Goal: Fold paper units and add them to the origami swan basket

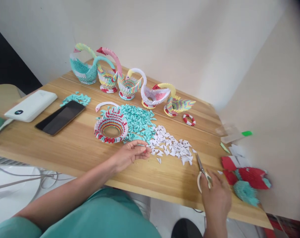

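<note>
As the head camera looked down, the left hand (132,152) hovered over the worktop (162,177) near the middle of its near edge, thumb and forefinger drawn close together; a reddish speck showed at their tips, too small to name. The right hand (215,190), towards the near right corner, had its fingers bent at the looped pale handles of the scissors (202,169); whether they gripped them I could not tell. The slim metal blades pointed towards the far edge.

Just beyond the left hand stood the bowl (110,119), its ribbed wall banded red and white, its rim spiky. Behind it curved a white neck (106,103) with a pink tip. Sharp little triangles of folded paper lay heaped alongside: teal pieces (137,122) next to the bowl, white pieces (172,145) between the hands.

Along the far edge stood five scaly swans (130,87) with arched necks, and near them a red-and-white ring (184,118). Towards the left end lay a glossy phone (60,117) and a smooth white power bank (32,105). By the right edge sat a ruffled teal clump (246,193).
</note>
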A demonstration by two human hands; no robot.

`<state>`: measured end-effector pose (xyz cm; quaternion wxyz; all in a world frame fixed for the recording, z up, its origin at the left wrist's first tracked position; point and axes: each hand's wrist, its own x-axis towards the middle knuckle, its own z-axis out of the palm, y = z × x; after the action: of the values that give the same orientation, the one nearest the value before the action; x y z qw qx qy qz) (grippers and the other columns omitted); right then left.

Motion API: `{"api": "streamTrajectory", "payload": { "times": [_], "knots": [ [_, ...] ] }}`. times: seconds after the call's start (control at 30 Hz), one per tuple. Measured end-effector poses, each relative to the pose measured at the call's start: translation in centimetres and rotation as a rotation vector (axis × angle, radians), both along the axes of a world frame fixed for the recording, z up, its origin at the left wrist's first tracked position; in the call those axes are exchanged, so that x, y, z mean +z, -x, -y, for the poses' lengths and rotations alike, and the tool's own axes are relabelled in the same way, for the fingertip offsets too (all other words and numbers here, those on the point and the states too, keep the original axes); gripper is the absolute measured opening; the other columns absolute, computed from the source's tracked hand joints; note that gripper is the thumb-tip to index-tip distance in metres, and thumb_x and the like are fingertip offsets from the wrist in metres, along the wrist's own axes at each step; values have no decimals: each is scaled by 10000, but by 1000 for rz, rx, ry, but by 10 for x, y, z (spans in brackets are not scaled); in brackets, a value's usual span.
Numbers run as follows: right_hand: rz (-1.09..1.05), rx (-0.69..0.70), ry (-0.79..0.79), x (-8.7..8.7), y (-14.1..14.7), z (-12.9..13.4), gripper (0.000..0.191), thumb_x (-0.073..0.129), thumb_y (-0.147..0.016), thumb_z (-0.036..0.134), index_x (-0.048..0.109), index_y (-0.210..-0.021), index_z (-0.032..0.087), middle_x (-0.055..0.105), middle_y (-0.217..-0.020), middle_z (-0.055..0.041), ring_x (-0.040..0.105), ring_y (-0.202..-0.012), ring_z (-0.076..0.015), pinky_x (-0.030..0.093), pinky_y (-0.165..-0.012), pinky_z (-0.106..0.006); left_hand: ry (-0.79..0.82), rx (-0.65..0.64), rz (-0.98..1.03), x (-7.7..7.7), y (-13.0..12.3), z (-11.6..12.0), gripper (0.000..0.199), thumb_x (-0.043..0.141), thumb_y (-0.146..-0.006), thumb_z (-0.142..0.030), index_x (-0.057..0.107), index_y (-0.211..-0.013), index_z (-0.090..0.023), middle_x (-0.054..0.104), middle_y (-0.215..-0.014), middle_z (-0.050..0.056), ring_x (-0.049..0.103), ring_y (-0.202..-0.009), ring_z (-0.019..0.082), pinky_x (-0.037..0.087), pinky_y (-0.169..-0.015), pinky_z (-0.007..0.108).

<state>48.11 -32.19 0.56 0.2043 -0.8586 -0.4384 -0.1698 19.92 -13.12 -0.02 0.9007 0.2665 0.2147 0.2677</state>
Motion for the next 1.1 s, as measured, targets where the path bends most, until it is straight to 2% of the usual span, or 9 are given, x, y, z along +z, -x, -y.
{"api": "streamTrajectory", "payload": {
  "times": [0.07, 0.13, 0.2, 0.33, 0.47, 0.57, 0.77, 0.97, 1.1],
  "knots": [
    [-173, 238, -82, 20, 37, -22, 410, 476, -920, 473, 702, -1112, 189, 684, -1092, -149, 602, -1038, -305, 453, -924, -459, -77, -66, -37, 8, 3, 2, 432, 798, -743, -234, 595, -1113, -140, 751, -913, 78, 708, -760, 148, 531, -777, 282],
    [-461, 556, 12, 37, 78, -48, 299, 537, -925, 387, 687, -1155, 269, 685, -1118, -87, 614, -1042, -255, 476, -917, -405, -142, -153, -55, 16, 7, 3, 577, 791, -753, -253, 518, -1252, -155, 752, -873, 73, 702, -730, 148, 518, -752, 284],
    [-674, 796, 89, 47, 110, -72, 309, 589, -912, 346, 663, -1209, 299, 689, -1089, -66, 632, -984, -220, 503, -860, -355, -194, -245, -50, 22, 13, 2, 690, 792, -752, -274, 448, -1340, -161, 751, -830, 64, 699, -691, 148, 509, -731, 281],
    [-884, 1001, 76, 47, 137, -100, 245, 654, -877, 394, 726, -1081, 279, 703, -887, -39, 639, -830, -181, 499, -774, -315, -256, -348, -21, 22, 27, -3, 791, 808, -729, -309, 405, -1396, -177, 741, -752, 35, 702, -655, 162, 507, -707, 281],
    [-1034, 1032, 87, 43, 143, -109, 174, 670, -863, 403, 745, -879, 247, 704, -772, -14, 620, -726, -154, 467, -733, -293, -272, -416, 42, 17, 38, -7, 770, 809, -726, -326, 435, -1384, -184, 740, -772, 39, 692, -596, 160, 517, -699, 304],
    [-1137, 981, 75, 42, 149, -111, 167, 683, -856, 371, 702, -775, 227, 685, -679, 6, 592, -670, -147, 448, -700, -283, -266, -389, 51, 16, 41, -8, 733, 796, -738, -357, 462, -1364, -174, 732, -750, 36, 680, -591, 152, 506, -674, 283],
    [-1277, 902, 88, 37, 161, -114, 90, 656, -878, 319, 683, -858, 235, 684, -710, 17, 580, -655, -135, 436, -651, -261, -226, -253, 31, 9, 44, -7, 684, 795, -732, -388, 508, -1305, -149, 700, -660, -1, 646, -548, 116, 482, -664, 249],
    [-915, 887, 22, 42, 171, -118, 73, 694, -845, 224, 705, -775, 240, 644, -680, 22, 557, -655, -133, 424, -645, -255, -288, -124, -57, 3, 46, -7, 720, 804, -707, -392, 483, -1308, -160, 671, -647, -29, 667, -541, 148, 507, -595, 257],
    [-723, 902, -79, 47, 175, -118, 103, 674, -851, 155, 713, -829, 248, 662, -744, 6, 600, -701, -144, 458, -657, -262, -324, -63, -79, 13, 54, -3, 598, 732, -778, -391, 507, -1280, -155, 713, -784, 24, 711, -701, 178, 538, -701, 297]
  ]
}}
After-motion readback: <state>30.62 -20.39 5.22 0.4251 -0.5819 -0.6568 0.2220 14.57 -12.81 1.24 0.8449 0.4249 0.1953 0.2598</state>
